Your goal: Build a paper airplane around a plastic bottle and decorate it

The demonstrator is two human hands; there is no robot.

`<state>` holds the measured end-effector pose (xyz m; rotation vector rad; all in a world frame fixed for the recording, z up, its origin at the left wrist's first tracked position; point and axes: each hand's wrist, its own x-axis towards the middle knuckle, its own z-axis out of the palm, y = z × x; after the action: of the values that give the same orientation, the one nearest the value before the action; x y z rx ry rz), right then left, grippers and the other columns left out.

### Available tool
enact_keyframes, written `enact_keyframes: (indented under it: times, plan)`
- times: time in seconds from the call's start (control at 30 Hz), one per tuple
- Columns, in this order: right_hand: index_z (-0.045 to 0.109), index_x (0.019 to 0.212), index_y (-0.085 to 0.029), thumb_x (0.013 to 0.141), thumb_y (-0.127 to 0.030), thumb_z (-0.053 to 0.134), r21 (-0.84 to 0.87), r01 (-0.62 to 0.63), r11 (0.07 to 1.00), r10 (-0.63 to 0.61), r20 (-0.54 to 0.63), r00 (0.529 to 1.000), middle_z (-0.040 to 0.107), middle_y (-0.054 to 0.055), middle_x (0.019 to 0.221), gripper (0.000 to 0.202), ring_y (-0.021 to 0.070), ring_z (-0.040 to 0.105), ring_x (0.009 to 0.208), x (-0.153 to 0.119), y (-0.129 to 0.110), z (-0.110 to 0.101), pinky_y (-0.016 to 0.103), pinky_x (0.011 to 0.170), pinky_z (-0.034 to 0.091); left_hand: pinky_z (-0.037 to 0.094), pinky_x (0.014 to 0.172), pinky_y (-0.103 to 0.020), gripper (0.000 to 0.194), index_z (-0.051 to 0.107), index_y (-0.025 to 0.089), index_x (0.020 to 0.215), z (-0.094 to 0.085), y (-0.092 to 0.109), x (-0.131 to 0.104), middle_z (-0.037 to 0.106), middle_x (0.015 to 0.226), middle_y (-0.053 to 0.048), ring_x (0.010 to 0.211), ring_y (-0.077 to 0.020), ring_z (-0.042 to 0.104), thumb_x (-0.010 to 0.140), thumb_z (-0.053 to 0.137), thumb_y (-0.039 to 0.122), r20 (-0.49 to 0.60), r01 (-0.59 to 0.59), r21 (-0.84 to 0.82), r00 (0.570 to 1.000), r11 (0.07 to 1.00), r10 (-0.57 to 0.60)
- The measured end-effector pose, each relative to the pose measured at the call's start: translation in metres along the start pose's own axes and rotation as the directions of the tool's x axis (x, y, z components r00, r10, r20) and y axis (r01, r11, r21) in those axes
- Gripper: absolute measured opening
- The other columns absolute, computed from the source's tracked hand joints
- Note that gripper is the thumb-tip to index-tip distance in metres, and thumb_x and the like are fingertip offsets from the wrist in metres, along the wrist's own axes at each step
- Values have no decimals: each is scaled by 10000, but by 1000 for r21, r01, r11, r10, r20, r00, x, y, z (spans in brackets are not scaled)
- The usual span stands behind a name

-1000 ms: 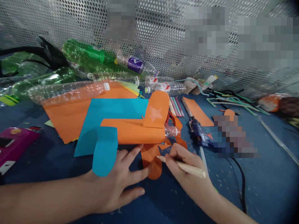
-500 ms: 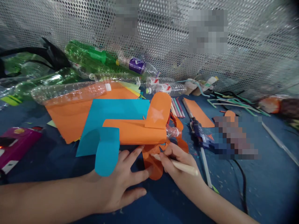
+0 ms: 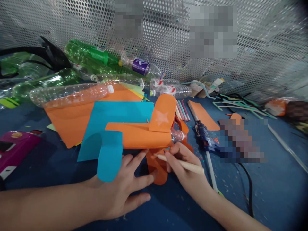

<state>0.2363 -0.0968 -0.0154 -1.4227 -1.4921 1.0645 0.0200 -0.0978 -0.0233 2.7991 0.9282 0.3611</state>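
A toy plane (image 3: 141, 136) made from a bottle wrapped in orange paper lies on the blue surface, its clear bottle neck pointing right. A pale star marks its upper orange wing (image 3: 163, 112); a blue paper tail piece (image 3: 110, 157) sticks out at the left. My left hand (image 3: 127, 183) lies flat with fingers spread, its fingertips by the body and at the edge of the lower orange wing (image 3: 158, 173). Pinched in my right hand (image 3: 183, 162) is a cream-coloured marker (image 3: 190, 166), its tip at the lower wing. Any mark under the tip is too small to make out.
Blue paper (image 3: 89, 141) and orange paper (image 3: 57, 122) lie behind the plane. A glue gun (image 3: 207, 139) and its black cable are to the right, markers (image 3: 183, 110) behind. Plastic bottles (image 3: 72, 94) line the back by a perforated metal panel (image 3: 163, 38). A magenta case (image 3: 19, 149) sits left.
The right hand and marker have shifted very slightly over the lower wing. The left hand stays put, and the view has moved a little.
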Motion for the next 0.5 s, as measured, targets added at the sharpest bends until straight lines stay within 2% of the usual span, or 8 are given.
enact_keyframes:
  times: [0.2, 0.33, 0.5]
  plan:
    - [432, 724, -219, 843, -265, 522, 27, 13, 1000, -12, -44, 999, 439, -59, 570, 156, 103, 376, 498, -1, -8, -7, 232, 467, 296, 425, 794, -522, 465, 497, 379, 1279, 0, -1, -1, 335, 1410, -129, 916, -299, 499, 825, 579, 440, -7, 1, -4, 1000, 1000, -1]
    - [391, 697, -224, 875, -284, 502, 5, -13, 1000, 14, -66, 998, 405, -72, 525, 218, 103, 352, 483, 2, 1, -7, 242, 473, 271, 423, 799, -542, 455, 502, 388, 1275, 4, -2, -2, 342, 1403, -122, 932, -309, 500, 828, 576, 439, -29, 1, -2, 1000, 1000, -2]
    - [404, 700, -221, 891, -304, 501, -8, -44, 999, 44, -71, 997, 441, -68, 530, 230, 102, 380, 491, 4, 8, -6, 241, 491, 295, 431, 796, -551, 480, 483, 386, 1295, 10, -3, -4, 323, 1409, -124, 950, -315, 492, 828, 584, 422, -45, 1, -42, 999, 999, -3]
